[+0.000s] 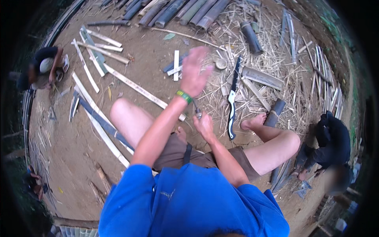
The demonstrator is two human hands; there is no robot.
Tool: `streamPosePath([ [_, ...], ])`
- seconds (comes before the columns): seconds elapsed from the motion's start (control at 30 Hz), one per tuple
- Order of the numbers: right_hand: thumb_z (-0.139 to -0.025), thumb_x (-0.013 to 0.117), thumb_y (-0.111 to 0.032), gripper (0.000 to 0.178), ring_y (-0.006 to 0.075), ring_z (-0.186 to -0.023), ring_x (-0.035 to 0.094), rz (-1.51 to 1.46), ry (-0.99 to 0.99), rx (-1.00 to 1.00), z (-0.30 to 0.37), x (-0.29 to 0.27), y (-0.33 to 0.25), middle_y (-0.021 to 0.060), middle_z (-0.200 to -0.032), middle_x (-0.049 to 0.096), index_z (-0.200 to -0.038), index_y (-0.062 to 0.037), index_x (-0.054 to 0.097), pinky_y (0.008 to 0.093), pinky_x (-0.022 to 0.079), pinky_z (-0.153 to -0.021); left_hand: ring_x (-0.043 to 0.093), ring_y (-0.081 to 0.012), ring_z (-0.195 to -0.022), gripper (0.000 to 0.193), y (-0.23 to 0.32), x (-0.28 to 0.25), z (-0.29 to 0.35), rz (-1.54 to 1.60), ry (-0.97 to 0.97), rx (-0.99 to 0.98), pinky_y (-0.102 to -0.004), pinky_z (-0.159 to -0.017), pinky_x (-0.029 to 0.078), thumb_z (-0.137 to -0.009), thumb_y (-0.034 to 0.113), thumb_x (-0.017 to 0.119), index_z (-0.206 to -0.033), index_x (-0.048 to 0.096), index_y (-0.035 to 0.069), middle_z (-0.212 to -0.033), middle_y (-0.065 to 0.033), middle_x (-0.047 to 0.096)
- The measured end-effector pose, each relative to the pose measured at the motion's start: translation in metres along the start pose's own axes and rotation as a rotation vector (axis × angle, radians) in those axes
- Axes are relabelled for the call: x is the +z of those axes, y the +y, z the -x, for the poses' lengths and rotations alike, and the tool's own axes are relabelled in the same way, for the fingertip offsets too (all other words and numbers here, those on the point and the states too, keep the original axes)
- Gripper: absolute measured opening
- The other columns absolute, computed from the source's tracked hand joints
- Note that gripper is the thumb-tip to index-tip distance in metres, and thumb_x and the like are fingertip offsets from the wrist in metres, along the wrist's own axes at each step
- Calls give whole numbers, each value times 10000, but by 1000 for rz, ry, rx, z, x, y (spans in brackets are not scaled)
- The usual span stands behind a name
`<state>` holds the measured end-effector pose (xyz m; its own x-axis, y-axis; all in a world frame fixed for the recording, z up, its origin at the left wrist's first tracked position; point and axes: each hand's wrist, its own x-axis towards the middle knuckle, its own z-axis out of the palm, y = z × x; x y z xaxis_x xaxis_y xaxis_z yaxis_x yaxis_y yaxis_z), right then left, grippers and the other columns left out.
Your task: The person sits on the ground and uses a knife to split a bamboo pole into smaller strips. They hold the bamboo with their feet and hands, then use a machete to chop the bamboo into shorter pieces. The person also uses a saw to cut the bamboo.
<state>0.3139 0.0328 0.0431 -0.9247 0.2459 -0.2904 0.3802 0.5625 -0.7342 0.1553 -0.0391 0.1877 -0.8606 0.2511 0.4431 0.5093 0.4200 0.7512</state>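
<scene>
My left hand [195, 73], with a green and yellow wristband, is raised ahead of me over the ground. It is smeared by motion, but its fingers look stretched out and the thumb stands apart, with nothing seen in it. Closer to my body, between my bent knees, my right hand [204, 126] is closed around a slim dark tool [198, 112] with a metal collar. The tool looks like a knife, though its blade is mostly hard to make out. Crossed pale bamboo strips [176, 67] lie just left of my left hand.
A saw [233, 96] with a black blade and white-blue handle lies right of my hands, beside bamboo shavings [225, 85] and a halved bamboo piece [262, 78]. Long split strips [136, 90] lie left. Bamboo poles [169, 14] line the back. People crouch at both sides.
</scene>
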Motion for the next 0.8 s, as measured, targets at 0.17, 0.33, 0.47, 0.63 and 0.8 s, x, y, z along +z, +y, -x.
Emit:
streamPosePath([
  [0.17, -905, 665, -343, 445, 506, -890, 685, -3, -52, -34, -11, -6, -24, 340, -920, 689, -1056, 71, 602, 563, 543, -793, 504, -417, -1300, 781, -42, 19, 133, 219, 322, -950, -461, -1138, 359, -899, 426, 721, -1407, 470, -111, -1388, -310, 528],
  [0.33, -941, 644, -250, 436, 527, -887, 674, -123, -137, -84, -11, -11, -2, 338, -944, 680, -1162, 85, 475, 546, 548, -796, 627, -336, -1156, 712, -75, 76, 200, 428, -52, -1107, -425, -980, 477, -942, 546, 652, -1333, 578, -44, -1234, -263, 655],
  [0.47, -875, 715, -280, 691, 505, -1187, 569, -135, -235, -221, -18, -23, 20, 388, -1258, 526, -1348, 82, 367, 511, 490, -1001, 666, -202, -988, 531, -72, 84, 204, 595, -36, -1070, -340, -865, 518, -1016, 488, 591, -1253, 643, 16, -1100, -131, 713],
  [0.63, -747, 791, -528, 857, 406, -1494, 298, 102, -613, 32, -65, -113, 7, 280, -1579, 345, -1444, -86, 561, 459, 302, -1213, 659, -147, -767, 410, -59, 67, 209, 449, -91, -1131, -313, -722, 521, -1068, 445, 501, -1109, 582, 45, -878, -55, 691],
  [0.8, -800, 776, -476, 644, 458, -1098, 629, 438, 600, 338, -175, -226, 232, 316, -1146, 660, -1145, 59, 677, 498, 525, -933, 626, -152, -656, 430, -26, 92, 182, 404, -47, -1116, -332, -627, 491, -1076, 466, 451, -1029, 553, 51, -758, -59, 655],
])
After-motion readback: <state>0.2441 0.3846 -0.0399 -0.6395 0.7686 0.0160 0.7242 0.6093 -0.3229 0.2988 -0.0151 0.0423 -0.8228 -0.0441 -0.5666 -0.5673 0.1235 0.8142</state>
